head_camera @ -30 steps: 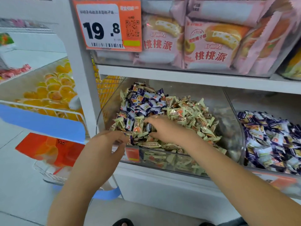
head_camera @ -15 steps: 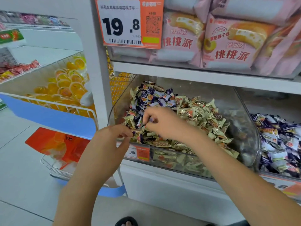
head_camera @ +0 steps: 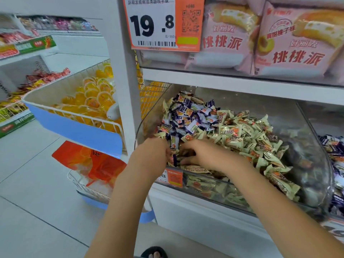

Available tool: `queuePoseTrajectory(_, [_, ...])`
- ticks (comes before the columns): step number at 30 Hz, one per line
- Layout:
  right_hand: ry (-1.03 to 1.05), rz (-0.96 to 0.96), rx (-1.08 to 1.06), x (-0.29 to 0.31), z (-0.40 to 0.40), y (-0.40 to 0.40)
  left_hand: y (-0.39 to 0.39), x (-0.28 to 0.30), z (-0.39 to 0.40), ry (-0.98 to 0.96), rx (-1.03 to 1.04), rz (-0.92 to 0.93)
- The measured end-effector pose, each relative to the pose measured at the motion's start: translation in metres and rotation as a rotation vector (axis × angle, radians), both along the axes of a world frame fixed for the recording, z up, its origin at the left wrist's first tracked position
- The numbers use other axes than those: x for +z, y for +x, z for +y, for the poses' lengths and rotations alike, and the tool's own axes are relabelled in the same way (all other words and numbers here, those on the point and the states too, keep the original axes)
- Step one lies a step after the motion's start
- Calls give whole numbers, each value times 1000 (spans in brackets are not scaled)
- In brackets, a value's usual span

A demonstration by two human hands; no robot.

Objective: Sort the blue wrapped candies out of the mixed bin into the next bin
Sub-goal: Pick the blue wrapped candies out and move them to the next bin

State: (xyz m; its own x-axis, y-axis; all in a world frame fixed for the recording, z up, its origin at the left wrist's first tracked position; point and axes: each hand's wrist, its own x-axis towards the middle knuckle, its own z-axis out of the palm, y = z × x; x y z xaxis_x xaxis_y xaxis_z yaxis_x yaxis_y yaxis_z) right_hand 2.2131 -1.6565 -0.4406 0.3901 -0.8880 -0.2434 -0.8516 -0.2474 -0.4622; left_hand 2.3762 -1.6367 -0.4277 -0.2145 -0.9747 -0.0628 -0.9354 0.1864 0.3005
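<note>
Reaching into the clear mixed bin (head_camera: 307,138), both hands work at its near left corner. The right hand (head_camera: 202,153) lies palm-down on the pile, fingers curled into the wrappers. Whether the left hand (head_camera: 152,151) holds anything cannot be told. Blue candies (head_camera: 188,116) cluster far left among the cream candies (head_camera: 247,138); the next bin (head_camera: 335,151) sits right.

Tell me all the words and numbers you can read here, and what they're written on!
"19.8": big price tag hanging above the candy bin.
"桃桃派": pink snack bags on the top shelf, in red letters.
"好丽友": same bags, smaller pale letters.
Top line, barcode and QR code on the price tag: too small to read.
Candy wrappers and the small orange tag on the bin front: too blurred to read.
</note>
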Motion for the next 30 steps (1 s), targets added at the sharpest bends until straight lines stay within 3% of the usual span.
queuePoseTrajectory(5, [16, 109, 36, 0, -4, 2, -2, -1, -14, 151, -38, -39])
queuePoseTrajectory(10, [11, -79, -4, 4, 0, -7, -3, -1, -13, 20, -28, 44])
queuePoseTrajectory(14, [14, -262, -141, 12, 0, -14, -2, 3, -4, -143, 28, 414])
queuePoseTrajectory(17, [258, -651, -360, 20, 2, -12, -5, 14, 2, -245, 159, 737])
queuePoseTrajectory(21, [492, -1000, -527, 22, 4, -7, -19, 18, 3, -137, 218, 976])
queuePoseTrajectory(26, [609, -1132, -532, 24, 14, -5, -42, 15, 3, -174, 213, 976])
queuePoseTrajectory(30, [310, -1021, -606, 38, 26, -11, -54, 22, 11, -246, 115, 885])
